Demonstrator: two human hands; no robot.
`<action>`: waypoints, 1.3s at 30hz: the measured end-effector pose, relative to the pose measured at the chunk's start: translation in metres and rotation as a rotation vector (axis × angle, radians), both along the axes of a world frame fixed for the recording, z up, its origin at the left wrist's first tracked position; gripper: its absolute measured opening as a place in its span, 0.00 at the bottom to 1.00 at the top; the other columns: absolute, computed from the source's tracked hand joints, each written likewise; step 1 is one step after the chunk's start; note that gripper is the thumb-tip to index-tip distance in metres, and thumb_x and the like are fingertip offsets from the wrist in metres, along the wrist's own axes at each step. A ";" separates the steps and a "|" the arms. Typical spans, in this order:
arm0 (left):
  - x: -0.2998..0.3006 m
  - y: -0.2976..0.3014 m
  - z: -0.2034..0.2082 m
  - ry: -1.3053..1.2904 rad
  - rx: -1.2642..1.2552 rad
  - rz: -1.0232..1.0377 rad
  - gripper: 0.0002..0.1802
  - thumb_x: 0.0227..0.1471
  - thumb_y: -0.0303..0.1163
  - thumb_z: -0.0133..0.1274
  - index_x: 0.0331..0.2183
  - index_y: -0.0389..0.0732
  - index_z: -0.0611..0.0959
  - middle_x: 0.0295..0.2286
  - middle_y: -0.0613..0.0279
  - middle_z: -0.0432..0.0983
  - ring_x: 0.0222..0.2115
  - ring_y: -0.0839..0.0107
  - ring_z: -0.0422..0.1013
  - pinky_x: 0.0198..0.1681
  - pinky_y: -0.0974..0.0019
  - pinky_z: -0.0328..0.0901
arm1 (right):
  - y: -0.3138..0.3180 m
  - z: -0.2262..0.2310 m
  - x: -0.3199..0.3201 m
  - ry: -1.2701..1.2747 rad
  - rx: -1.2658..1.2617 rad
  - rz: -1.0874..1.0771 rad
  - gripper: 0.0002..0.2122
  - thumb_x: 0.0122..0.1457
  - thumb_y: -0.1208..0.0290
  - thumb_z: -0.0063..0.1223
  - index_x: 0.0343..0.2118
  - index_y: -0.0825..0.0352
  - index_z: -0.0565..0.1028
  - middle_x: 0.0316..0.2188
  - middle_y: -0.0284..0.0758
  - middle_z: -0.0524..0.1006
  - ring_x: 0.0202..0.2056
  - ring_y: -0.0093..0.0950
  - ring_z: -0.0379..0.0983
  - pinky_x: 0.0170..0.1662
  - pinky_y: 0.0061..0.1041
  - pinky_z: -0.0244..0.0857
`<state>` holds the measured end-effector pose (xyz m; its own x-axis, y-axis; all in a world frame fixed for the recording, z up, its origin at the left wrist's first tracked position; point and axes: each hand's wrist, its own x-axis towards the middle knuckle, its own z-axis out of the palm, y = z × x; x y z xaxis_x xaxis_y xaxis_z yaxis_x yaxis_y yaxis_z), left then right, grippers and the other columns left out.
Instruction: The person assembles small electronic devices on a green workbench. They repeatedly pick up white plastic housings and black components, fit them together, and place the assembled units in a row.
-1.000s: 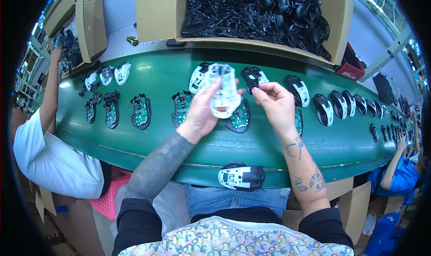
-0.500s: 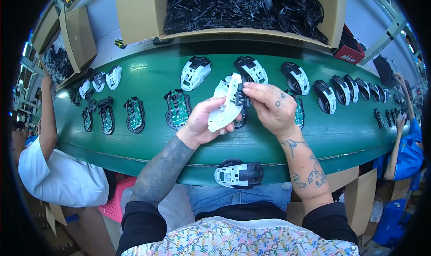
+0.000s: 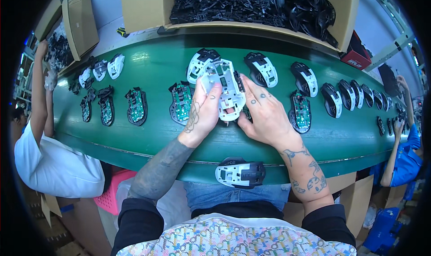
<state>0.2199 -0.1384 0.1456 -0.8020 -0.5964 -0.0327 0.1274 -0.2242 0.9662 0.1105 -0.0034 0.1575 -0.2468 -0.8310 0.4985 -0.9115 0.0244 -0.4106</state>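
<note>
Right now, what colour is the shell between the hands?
The shell is white; black part at its right edge. Best in the head view.

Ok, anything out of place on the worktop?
One thing: a black-and-white mouse shell lies sideways at the near edge of the green worktop, apart from the other mouse shells lined up farther back. Nothing else stands out.

Hands (image 3: pixel 266 117) holding white plastic shell (image 3: pixel 232 92), green worktop (image 3: pixel 336 139), circuit boards (image 3: pixel 137 107)

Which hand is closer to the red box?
Right. The right hand is left of the red box and nearer the person's body; the left hand is farther left.
</note>
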 end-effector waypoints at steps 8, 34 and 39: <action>0.004 0.002 0.015 -0.018 -0.113 0.069 0.47 0.38 0.36 0.69 0.52 0.39 0.55 0.42 0.56 0.68 0.38 0.71 0.71 0.31 0.72 0.71 | 0.001 0.002 -0.002 0.108 -0.104 0.030 0.32 0.42 0.72 0.59 0.54 0.74 0.64 0.51 0.45 0.68 0.46 0.38 0.70 0.48 0.33 0.66; 0.006 -0.002 0.018 0.107 -0.424 0.175 0.42 0.41 0.31 0.64 0.53 0.39 0.57 0.45 0.55 0.66 0.44 0.69 0.67 0.49 0.64 0.64 | -0.005 -0.002 0.026 -0.066 -0.025 0.077 0.38 0.45 0.73 0.58 0.59 0.78 0.53 0.57 0.52 0.59 0.50 0.44 0.65 0.51 0.36 0.62; 0.008 -0.009 0.012 0.097 -0.450 0.204 0.41 0.41 0.33 0.63 0.53 0.38 0.58 0.44 0.55 0.66 0.44 0.69 0.67 0.49 0.64 0.64 | -0.006 -0.003 0.028 -0.118 -0.076 0.086 0.38 0.45 0.72 0.59 0.60 0.75 0.54 0.57 0.52 0.59 0.49 0.44 0.67 0.50 0.35 0.64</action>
